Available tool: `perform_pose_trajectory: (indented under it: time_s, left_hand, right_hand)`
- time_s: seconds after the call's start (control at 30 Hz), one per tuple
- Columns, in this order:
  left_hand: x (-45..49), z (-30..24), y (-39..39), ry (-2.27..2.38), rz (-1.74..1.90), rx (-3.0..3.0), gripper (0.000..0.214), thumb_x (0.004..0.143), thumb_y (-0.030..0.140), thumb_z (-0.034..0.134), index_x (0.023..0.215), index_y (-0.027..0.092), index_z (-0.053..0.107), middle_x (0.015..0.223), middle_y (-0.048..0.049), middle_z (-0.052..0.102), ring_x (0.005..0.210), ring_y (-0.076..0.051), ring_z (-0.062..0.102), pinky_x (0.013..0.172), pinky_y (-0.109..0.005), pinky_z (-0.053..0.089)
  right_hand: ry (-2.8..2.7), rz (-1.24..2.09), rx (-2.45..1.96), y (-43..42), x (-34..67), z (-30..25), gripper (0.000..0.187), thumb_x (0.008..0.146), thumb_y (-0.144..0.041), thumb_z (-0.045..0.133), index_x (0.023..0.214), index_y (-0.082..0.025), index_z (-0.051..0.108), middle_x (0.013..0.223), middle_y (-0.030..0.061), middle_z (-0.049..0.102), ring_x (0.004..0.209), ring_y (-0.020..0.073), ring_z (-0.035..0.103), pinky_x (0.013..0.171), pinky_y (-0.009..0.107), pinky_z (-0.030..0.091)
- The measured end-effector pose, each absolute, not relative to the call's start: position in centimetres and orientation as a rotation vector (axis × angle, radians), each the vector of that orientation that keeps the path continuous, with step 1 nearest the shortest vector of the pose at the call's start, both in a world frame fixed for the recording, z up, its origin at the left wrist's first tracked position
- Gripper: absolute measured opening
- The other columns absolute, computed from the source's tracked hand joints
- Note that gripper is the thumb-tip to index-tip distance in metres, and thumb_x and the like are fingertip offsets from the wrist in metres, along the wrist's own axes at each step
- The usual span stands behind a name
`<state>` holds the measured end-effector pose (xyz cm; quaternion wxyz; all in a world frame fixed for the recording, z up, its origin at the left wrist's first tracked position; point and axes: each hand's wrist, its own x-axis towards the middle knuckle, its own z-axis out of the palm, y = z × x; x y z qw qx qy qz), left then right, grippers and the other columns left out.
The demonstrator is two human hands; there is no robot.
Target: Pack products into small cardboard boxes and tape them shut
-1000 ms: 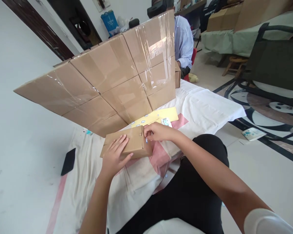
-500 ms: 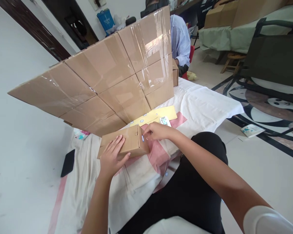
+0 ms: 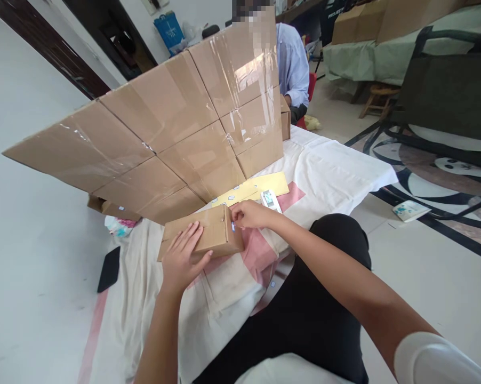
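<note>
A small brown cardboard box [image 3: 212, 230] lies on a white and pink cloth [image 3: 328, 170] in front of me. My left hand [image 3: 183, 256] rests flat on the box's top with its fingers spread. My right hand [image 3: 250, 215] is at the box's right end, its fingers curled and pressed against that end face, where a small white sticker [image 3: 233, 226] shows. Whether the fingers pinch anything is hidden. Just behind the hand lie a yellow sheet [image 3: 260, 188] dotted with small white stickers and a small white packet [image 3: 270, 198].
A tall wall of taped cardboard boxes [image 3: 176, 133] stands right behind the small box. A person in a light blue shirt [image 3: 294, 64] sits beyond it. A black phone [image 3: 108, 268] lies on the floor at left. A dark folding chair [image 3: 444, 96] stands at right.
The view has drifted a little. My right hand has moved slightly left along the box's end face; my left hand stays flat on the box top.
</note>
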<state>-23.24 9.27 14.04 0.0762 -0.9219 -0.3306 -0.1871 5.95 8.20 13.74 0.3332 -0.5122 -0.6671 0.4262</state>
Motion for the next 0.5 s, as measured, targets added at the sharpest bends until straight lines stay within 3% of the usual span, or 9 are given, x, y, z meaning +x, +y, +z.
perform_pose_trajectory:
  time_s: [0.27,0.37,0.43,0.5]
  left_hand:
    - [-23.2,13.7,9.5,-0.993,-0.620,-2.775,0.068,0.091,0.043,0.063,0.155,0.031,0.040,0.155,-0.0086,0.051,0.143,-0.032,0.050,0.118,-0.053,0.040]
    - [-23.3,13.7,9.6,-0.982,-0.614,-2.791,0.069,0.091,0.042,0.063,0.155,0.031,0.039,0.156,-0.0084,0.051,0.143,-0.032,0.049,0.118,-0.054,0.040]
    - [-23.4,13.7,9.7,-0.972,-0.610,-2.790,0.070,0.091,0.041,0.063,0.156,0.030,0.038,0.155,-0.0088,0.052,0.142,-0.032,0.050,0.117,-0.053,0.041]
    - [-23.4,13.7,9.8,-0.955,-0.601,-2.784,0.072,0.091,0.040,0.064,0.157,0.030,0.036,0.155,-0.0093,0.052,0.142,-0.032,0.051,0.116,-0.053,0.041]
  right_hand:
    - [-1.348,0.888,-1.793,12.4,14.3,16.8,0.013,0.079,-0.014,0.071,0.070,-0.016,0.062,0.059,0.0028,0.065,0.058,0.0161,0.067,0.058,0.024,0.052]
    - [-1.204,0.893,-2.078,14.5,17.6,15.9,0.019,0.073,-0.015,0.080,0.069,-0.013,0.062,0.054,0.0074,0.063,0.058,0.0224,0.069,0.060,0.032,0.057]
    - [-1.138,0.855,-2.247,15.5,18.6,14.4,0.020,0.067,-0.012,0.084,0.075,-0.010,0.066,0.062,0.0130,0.067,0.070,0.0291,0.073,0.066,0.036,0.059]
    - [-1.097,0.771,-2.358,16.0,19.0,12.9,0.029,0.064,-0.010,0.085,0.089,-0.007,0.069,0.084,0.0212,0.072,0.091,0.0358,0.073,0.076,0.041,0.059]
